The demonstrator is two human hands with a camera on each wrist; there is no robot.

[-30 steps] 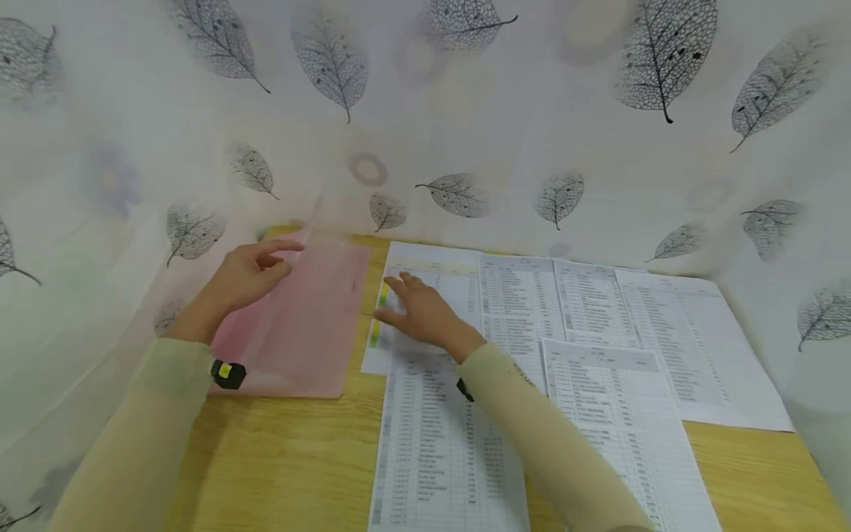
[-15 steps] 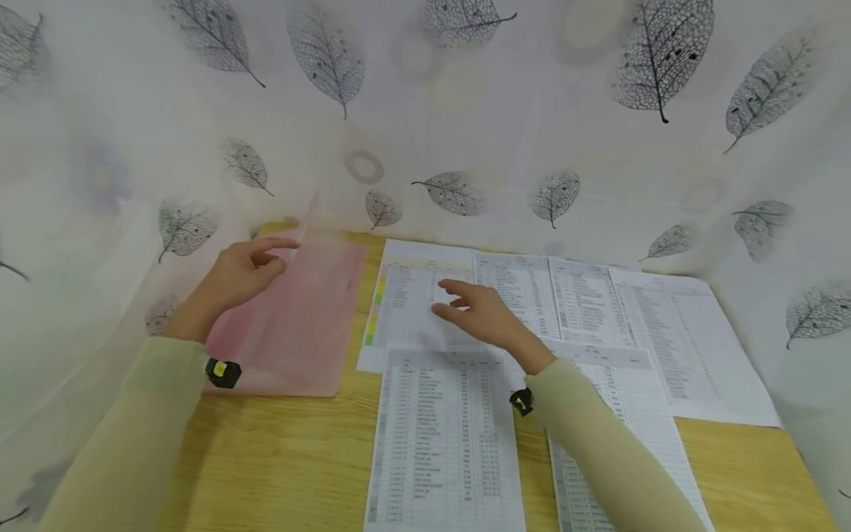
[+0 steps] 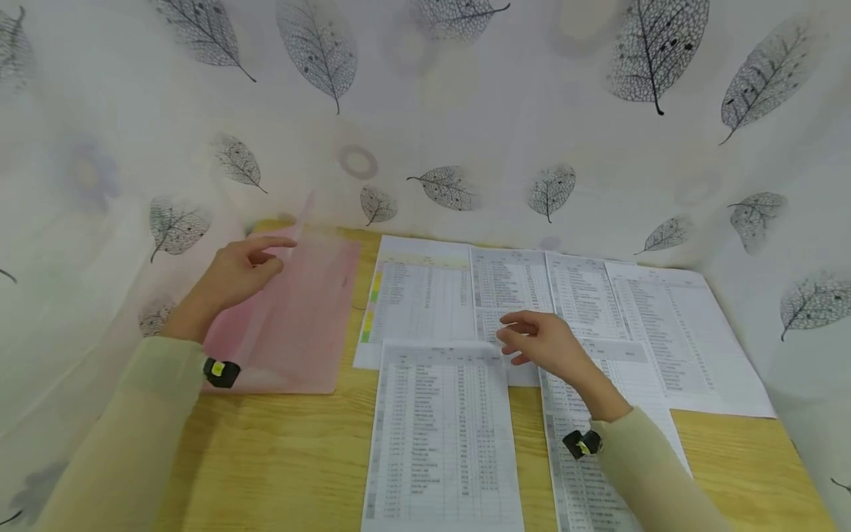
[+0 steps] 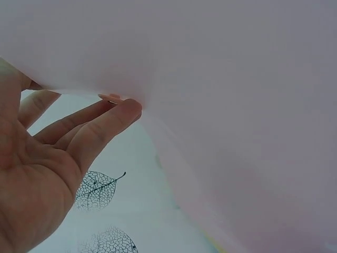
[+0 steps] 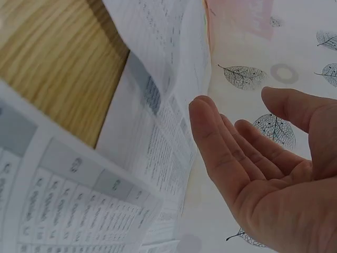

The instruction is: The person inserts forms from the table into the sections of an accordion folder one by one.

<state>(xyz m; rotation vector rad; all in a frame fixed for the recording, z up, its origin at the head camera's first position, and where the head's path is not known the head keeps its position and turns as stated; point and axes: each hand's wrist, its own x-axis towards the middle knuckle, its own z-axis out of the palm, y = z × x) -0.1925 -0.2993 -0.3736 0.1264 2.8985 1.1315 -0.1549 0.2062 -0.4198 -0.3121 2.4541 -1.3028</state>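
My left hand (image 3: 242, 273) pinches the raised cover edge of a pink translucent plastic folder (image 3: 312, 325) on the left of the table. From the left wrist view, thumb and fingertips meet at the edge of the lifted pink sheet (image 4: 237, 105). My right hand (image 3: 548, 343) hovers over the printed sheets, fingers loosely bent and holding nothing. Below it lie a back printed sheet (image 3: 508, 277) and a front right sheet (image 3: 572, 488). The right wrist view has that palm up beside the papers, thumb apart from the fingers.
A sheet with yellow and green marks (image 3: 425, 318) lies beside the folder. Another table-printed sheet (image 3: 439, 443) overlaps it in front. More sheets (image 3: 665, 340) overlap at the back right. A white leaf-patterned curtain (image 3: 465, 111) borders the wooden table (image 3: 279, 458).
My right hand has lifted away from the marked sheet near the folder and moved right and toward me over the other papers. The left hand still holds the folder's cover.
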